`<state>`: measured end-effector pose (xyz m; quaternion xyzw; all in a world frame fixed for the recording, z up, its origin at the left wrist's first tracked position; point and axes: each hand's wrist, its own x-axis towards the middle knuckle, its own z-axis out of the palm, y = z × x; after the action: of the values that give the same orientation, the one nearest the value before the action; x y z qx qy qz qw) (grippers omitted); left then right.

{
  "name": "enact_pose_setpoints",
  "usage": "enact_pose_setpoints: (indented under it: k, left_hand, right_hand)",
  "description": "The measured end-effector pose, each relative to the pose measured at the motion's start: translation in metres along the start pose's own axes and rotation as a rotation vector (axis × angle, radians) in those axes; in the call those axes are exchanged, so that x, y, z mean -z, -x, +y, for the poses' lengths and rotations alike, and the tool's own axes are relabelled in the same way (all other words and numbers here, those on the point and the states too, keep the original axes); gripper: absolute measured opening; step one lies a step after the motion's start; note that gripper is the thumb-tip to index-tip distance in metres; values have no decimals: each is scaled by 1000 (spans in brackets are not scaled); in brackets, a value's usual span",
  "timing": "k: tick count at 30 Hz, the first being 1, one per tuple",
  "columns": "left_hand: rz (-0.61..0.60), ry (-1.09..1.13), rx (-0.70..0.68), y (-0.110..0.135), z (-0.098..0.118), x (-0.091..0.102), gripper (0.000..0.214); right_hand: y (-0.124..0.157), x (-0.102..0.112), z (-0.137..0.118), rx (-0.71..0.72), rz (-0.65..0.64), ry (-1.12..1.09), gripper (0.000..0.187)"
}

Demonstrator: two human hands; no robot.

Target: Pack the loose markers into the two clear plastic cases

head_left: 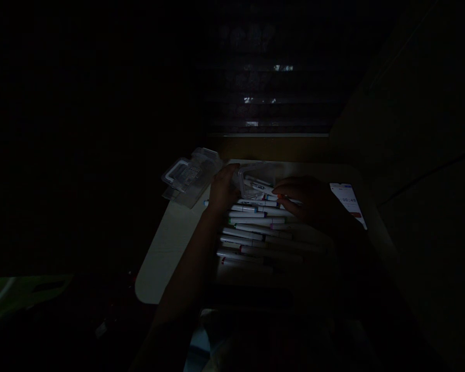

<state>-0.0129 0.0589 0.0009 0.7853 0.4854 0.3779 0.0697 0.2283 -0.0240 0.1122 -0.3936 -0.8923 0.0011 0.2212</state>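
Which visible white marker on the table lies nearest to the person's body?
The lowest marker, with a red left end; no other shows below it. The second marker with a red left end lies farther up the table.

Markers (pixel 258 220): bodies white, some with black lettering; ends of different colours, such as red, green, blue, purple. Box (pixel 240 182): colourless, see-through, edges whitish. Plastic piece (pixel 201 186): also see-through, with whitish curved outline and small pale print. Table (pixel 166 258): pale grey, slightly greenish. Phone (pixel 343 194): screen white, digits dark, button red. Blinds (pixel 271 82): nearly black, horizontal stripes, few whitish spots. Ledge (pixel 271 145) under blinds: dark brown. Lower left, one surface (pixel 27 292): dull green, with pale curved band.
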Motion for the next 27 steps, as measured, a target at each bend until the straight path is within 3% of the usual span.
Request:
enact_pose_setpoints:
  k: [15,27]
  left_hand:
    - [-7,6,-17,-2,5,2,55]
    - [-12,5,-15,-1,2,1,62]
  right_hand:
    - [-3,-4,1,-33,-48,-42,19]
    - [-1,-6,3,-46,-53,-79,21]
